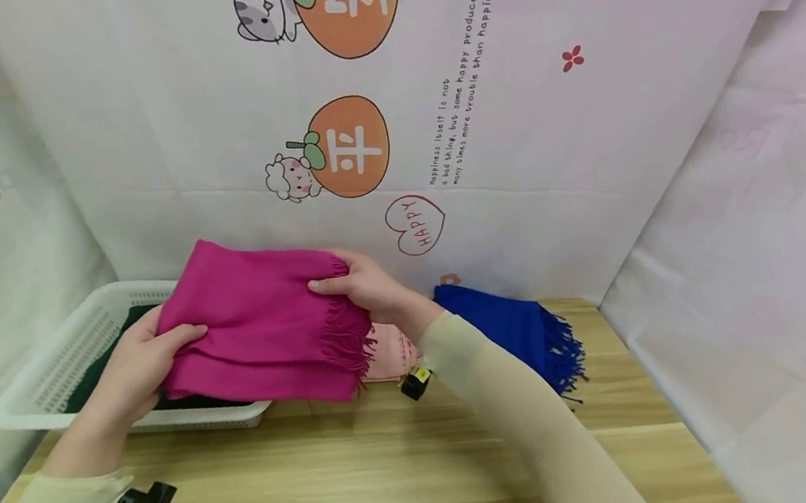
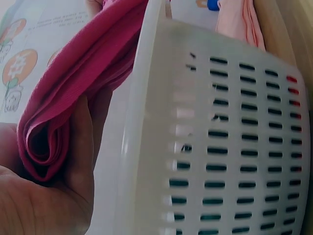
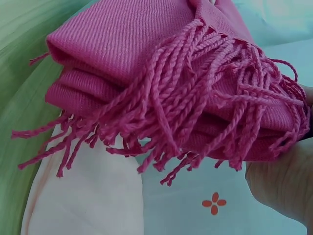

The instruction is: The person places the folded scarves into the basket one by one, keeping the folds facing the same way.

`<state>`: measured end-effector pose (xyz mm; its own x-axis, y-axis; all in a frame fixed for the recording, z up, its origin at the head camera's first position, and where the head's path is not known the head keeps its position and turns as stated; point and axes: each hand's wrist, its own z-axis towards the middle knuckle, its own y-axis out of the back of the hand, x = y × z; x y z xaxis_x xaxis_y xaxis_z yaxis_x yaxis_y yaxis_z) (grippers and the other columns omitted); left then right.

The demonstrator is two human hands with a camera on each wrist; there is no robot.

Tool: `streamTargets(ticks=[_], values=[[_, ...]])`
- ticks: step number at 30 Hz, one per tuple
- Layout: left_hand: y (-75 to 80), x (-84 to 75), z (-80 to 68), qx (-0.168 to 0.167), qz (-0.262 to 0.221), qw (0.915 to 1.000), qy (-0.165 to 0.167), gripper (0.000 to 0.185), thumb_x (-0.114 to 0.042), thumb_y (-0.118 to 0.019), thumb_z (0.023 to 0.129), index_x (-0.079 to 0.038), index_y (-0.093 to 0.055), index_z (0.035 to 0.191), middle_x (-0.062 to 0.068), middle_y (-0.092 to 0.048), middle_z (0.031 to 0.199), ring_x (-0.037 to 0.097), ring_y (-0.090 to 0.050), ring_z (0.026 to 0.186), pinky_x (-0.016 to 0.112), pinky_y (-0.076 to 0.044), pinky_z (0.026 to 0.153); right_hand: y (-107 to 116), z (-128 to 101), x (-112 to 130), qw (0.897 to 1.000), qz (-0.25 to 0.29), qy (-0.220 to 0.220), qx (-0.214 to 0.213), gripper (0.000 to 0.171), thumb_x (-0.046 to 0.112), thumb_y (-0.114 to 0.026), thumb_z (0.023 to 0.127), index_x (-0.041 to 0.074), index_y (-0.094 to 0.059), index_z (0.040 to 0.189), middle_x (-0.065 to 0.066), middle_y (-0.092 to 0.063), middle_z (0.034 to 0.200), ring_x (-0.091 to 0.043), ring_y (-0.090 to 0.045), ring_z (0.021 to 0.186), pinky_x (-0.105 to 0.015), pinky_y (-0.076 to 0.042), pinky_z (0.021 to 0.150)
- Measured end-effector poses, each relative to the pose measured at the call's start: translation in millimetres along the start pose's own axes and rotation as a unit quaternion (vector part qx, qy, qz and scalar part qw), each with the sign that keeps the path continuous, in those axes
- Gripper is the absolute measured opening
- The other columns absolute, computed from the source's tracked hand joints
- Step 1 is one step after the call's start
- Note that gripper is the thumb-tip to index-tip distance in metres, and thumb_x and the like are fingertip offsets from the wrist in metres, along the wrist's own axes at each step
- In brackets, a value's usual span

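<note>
Landmark: white slotted basket (image 1: 51,370), at the left end of the wooden table (image 1: 368,471), against the printed backdrop (image 1: 506,107).
Magenta scarf (image 1: 262,326): folded into a thick pad, held up in the air over the basket's right half, its right end reaching past the basket rim. Fringe (image 1: 341,337) hangs off that right end.
Left hand (image 1: 134,367): grips the scarf's left end above the basket; thumb lies on top, fingers curl beneath. Left wrist view shows the folded layers (image 2: 54,127) pinched against the palm (image 2: 44,205), basket wall (image 2: 234,147) just beside.
Right hand (image 1: 365,285): grips the scarf's fringed end, right of the basket; thumb on top, fingers wrapped under the fold. Right wrist view shows twisted tassels (image 3: 195,112) spilling over the stacked layers, part of the hand (image 3: 279,191) at the lower right.
In basket: a dark green cloth (image 1: 99,369), lying under the held scarf; not touching as far as I can tell.
Pink scarf (image 1: 388,353): on the table just right of the basket, partly hidden behind the magenta fringe.
Blue scarf (image 1: 516,330): on the table further right of the basket, beyond the pink one, fringe toward the table's right edge.
Sleeves: pale cream, on both forearms.
</note>
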<state>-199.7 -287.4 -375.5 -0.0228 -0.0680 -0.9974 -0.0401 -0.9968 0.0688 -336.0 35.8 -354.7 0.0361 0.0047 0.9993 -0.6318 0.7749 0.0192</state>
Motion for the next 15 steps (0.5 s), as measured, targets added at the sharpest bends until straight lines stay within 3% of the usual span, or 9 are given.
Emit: streamTargets(ticks=[5,15], values=[[15.6,2.6,-3.8,-0.010,-0.041,0.9991,0.003,0.024,-0.020,-0.071,0.111,-0.026,-0.061,0.133,-0.004,-0.078,0.099,0.019,-0.080,0.076,0.034,-0.066,0.066,-13,16,1,1.000,0.007,-0.002,0.014,0.051,0.011,-0.078,0.105,0.014,-0.063,0.153,-0.008,-0.073,0.132,-0.020,-0.075,0.104,-0.036,-0.064,0.090],[37.0,3.2,-3.9,-0.037,-0.092,0.9950,0.014,0.018,-0.015,-0.073,0.109,-0.029,-0.070,0.121,-0.004,-0.078,0.091,0.019,-0.078,0.068,0.032,-0.064,0.061,-31,38,5,1.000,0.015,-0.013,0.017,0.043,0.008,-0.077,0.105,0.015,-0.069,0.147,-0.006,-0.077,0.120,-0.020,-0.076,0.098,-0.034,-0.064,0.085]])
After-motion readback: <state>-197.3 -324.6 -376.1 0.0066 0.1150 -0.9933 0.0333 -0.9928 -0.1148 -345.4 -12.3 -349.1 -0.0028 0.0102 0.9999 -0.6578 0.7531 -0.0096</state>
